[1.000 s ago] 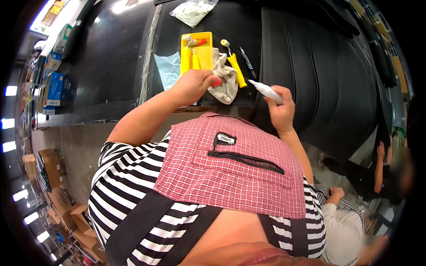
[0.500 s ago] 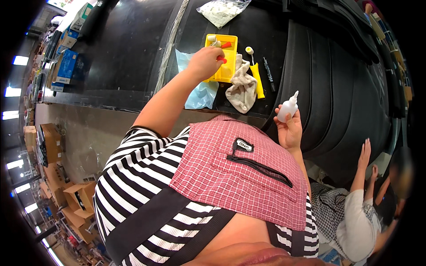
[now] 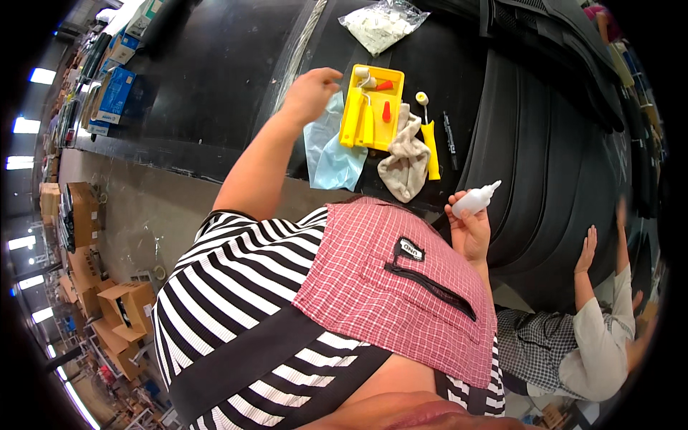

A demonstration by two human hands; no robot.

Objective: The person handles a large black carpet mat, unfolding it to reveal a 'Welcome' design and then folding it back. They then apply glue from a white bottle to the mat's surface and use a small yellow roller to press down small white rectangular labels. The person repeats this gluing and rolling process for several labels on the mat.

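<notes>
Head view: right hand (image 3: pixel 471 231) grips white bottle (image 3: pixel 471 203), long axis slanting, nozzle (image 3: pixel 492 188) rightward (left hand (image 3: pixel 313 93): fingers parted).

Black-and-white striped short-sleeved shirt (image 3: pixel 231 281); red checked apron (image 3: pixel 394 304); black straps (image 3: pixel 247 358).

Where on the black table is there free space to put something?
Widest bare patch: the black tabletop between the blue boxes and the whitish strip. Crowded: around the yellow tray, with blue plastic, cloth and roller close by.

Grey floor (image 3: pixel 132 197), black table (image 3: pixel 208 86); brown cardboard boxes (image 3: pixel 84 213), bright white lights (image 3: pixel 26 126)
</notes>
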